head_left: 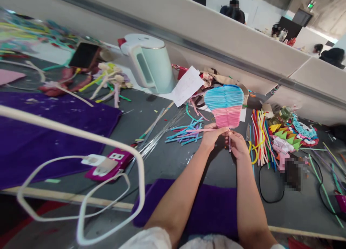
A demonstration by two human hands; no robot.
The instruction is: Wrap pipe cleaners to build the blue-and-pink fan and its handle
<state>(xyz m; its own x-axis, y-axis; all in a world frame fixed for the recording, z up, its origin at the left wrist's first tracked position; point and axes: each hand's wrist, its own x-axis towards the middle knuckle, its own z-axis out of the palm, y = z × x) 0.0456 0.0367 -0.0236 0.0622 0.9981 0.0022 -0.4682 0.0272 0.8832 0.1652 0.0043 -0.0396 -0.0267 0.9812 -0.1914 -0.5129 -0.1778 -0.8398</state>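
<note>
A fan-shaped piece of pipe cleaners (pixel 225 103), blue across the top and pink below, stands upright above the table, held at its lower edge. My left hand (pixel 211 136) is closed at the bottom left of this fan, and a loose pink pipe cleaner end sticks out to the left. Pinched together at the base are the fingers of my right hand (pixel 237 143), next to a short lilac stem (pixel 230 144) pointing down. Both hands nearly touch. Cut blue, pink and purple pipe cleaners (pixel 186 131) lie left of my hands; yellow-handled scissors (pixel 252 151) lie to the right.
A pale kettle (pixel 151 61) stands at the back left. A white cable (pixel 142 180) loops in front, near a purple power strip (pixel 115 162). Bundled pipe cleaners (pixel 263 137) and a glass jar (pixel 285 115) sit right. A low partition (pixel 189 36) runs behind; people sit beyond it.
</note>
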